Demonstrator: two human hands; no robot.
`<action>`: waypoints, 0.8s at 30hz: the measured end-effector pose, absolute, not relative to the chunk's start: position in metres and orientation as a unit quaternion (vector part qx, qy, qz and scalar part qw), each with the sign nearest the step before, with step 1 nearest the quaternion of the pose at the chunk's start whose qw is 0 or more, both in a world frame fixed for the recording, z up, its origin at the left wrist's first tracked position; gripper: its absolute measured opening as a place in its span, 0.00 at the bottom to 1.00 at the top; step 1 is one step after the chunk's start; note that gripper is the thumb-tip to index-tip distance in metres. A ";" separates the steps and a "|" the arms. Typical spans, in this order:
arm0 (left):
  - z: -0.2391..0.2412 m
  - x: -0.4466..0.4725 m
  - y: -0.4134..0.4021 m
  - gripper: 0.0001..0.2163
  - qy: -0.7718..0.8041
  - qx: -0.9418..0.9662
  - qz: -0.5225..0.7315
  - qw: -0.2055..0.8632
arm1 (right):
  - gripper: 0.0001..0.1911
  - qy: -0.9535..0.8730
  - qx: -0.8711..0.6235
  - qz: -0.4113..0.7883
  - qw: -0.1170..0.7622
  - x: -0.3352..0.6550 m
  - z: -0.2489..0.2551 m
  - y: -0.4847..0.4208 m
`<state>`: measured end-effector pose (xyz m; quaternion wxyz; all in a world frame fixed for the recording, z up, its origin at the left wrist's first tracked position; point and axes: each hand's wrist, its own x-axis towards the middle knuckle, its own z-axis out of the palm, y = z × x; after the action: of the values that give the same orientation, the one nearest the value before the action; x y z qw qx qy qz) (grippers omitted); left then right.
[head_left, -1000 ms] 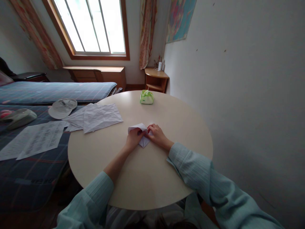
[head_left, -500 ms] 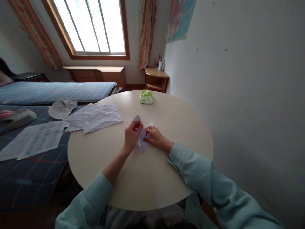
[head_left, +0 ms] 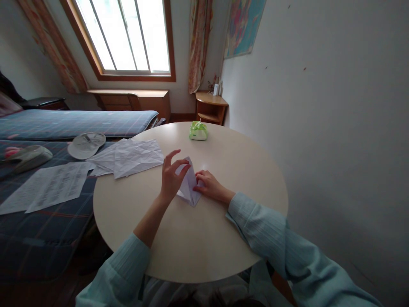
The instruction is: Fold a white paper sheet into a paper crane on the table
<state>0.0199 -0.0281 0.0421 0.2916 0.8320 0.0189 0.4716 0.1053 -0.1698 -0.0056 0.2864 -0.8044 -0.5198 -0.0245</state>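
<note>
A small folded piece of white paper (head_left: 189,187) lies near the middle of the round cream table (head_left: 198,238), with one flap raised. My left hand (head_left: 171,177) pinches that raised flap between thumb and fingers, the other fingers spread upward. My right hand (head_left: 209,186) lies curled on the table and presses down on the right side of the folded paper.
Crumpled white sheets (head_left: 134,155) lie at the table's left edge. A green tissue pack (head_left: 198,131) sits at the far side. A bed (head_left: 47,179) with printed papers (head_left: 51,185) and a cap (head_left: 86,145) is on the left. A bare wall stands close on the right.
My left hand has lifted a flap of the folded paper up from the table and raised its fingers. My right hand has stayed pressing on the paper.
</note>
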 end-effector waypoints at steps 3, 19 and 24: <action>0.045 0.019 -0.027 0.04 -0.016 0.829 0.416 0.372 | 0.10 -0.530 -0.801 -0.020 0.278 0.102 -0.003 -0.170; 0.049 0.016 -0.031 0.13 0.089 0.786 0.426 0.439 | 0.10 -0.543 -0.793 -0.013 0.276 0.099 0.000 -0.170; 0.049 0.014 -0.030 0.09 0.077 0.804 0.420 0.413 | 0.09 -0.543 -0.793 -0.015 0.274 0.098 0.001 -0.170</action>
<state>0.0140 -0.0297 0.0492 0.4134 0.8041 0.0771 0.4202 0.0981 -0.1703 0.0007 0.2738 -0.7934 -0.5434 -0.0155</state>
